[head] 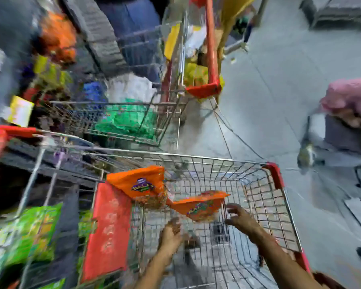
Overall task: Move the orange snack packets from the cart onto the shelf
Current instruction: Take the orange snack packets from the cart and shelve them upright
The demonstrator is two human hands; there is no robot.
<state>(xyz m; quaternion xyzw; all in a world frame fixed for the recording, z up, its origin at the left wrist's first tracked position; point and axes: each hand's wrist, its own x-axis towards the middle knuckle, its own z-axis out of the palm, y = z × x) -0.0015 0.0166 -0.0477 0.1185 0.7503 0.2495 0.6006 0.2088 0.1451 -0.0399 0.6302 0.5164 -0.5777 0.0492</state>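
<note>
Hands reach into the wire cart (258,197): your left hand (172,231) curls loosely just below the near orange packet (198,207), your right hand (240,216) is spread open beside it, neither gripping yet, so you can take it from both sides. A second packet (142,184) leans on the wall beyond your left; both are crinkly, glossy film pouches, though blur hides detail.

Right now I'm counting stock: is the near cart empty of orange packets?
No, two orange packets still sit in the near cart, ahead of both hands.
</note>
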